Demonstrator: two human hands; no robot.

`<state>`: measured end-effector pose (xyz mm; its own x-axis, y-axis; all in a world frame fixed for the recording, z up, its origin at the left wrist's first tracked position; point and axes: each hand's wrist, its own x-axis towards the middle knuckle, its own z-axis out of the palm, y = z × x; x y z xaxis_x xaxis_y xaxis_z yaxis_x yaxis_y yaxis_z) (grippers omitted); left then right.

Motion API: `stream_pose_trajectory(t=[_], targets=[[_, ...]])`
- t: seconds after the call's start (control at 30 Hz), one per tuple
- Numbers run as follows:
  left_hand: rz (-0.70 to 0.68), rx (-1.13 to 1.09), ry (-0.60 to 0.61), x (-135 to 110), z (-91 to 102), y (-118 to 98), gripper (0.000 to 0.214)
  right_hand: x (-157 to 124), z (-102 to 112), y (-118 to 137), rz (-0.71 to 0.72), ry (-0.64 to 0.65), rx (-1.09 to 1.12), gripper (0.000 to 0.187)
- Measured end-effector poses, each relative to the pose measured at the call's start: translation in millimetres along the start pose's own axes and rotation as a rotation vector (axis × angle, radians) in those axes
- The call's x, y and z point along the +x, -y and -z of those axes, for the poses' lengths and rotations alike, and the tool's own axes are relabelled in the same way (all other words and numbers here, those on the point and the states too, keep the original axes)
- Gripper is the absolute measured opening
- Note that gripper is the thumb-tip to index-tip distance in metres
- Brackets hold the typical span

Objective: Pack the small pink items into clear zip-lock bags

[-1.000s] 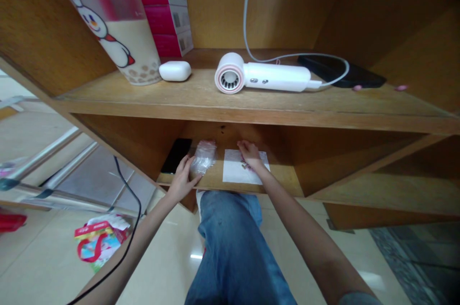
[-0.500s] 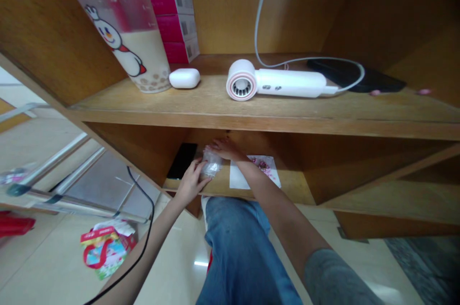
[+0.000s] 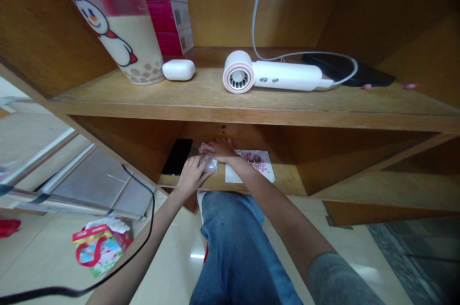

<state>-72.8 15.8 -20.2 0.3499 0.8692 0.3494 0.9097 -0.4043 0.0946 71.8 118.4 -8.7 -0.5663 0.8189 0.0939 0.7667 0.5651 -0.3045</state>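
On the lower shelf lies a crinkled clear plastic bag (image 3: 212, 165) with some pinkish marking at its far end. My left hand (image 3: 193, 174) is closed on its near left side, thumb toward me and fingers over the top. At the far end, my right hand (image 3: 222, 150) has hold of the plastic, its fingers bent and partly hidden. Just right of the bag, under my right forearm, is a white sheet (image 3: 233, 175) with many small pink and dark red pieces or prints (image 3: 258, 161). A black phone (image 3: 177, 156) lies left of my left hand.
The upper shelf holds a milk tea cup (image 3: 143, 46), stacked pink boxes (image 3: 163, 12), a white earbud case (image 3: 178, 70) and a white handheld fan or dryer (image 3: 287, 76) with its cable (image 3: 255, 12). A black cable (image 3: 151, 218) crosses my left forearm. A colourful bag (image 3: 100, 247) sits on the floor.
My right hand has turned a little, its fingers now pointing more away from me. The bag looks more bunched between my hands. The view has shifted slightly.
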Motion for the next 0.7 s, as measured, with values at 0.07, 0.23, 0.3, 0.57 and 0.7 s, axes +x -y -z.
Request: stream_pose_trajectory(t=[0.07,0.23,0.3,0.57,0.7], targets=[[-0.001,-0.014,0.001,-1,-0.7,-1,0.042,-3,1,1,-0.044,-0.027,0.038,0.057],[0.023,-0.052,-0.009,-3,6.4,-2,0.048,-17,20,-21,-0.153,-0.305,0.251,0.057],[0.038,-0.078,-0.029,-4,10.6,-3,0.052,-32,31,-48,-0.127,-0.409,0.374,0.048],[-0.001,-0.332,-0.092,22,16.2,-58,0.037,-117,34,-168,-0.488,-0.682,0.698,0.058],[0.200,-0.663,-0.281,61,-0.1,-110,0.027,-141,18,-176,-0.547,-0.726,0.777,0.051]])
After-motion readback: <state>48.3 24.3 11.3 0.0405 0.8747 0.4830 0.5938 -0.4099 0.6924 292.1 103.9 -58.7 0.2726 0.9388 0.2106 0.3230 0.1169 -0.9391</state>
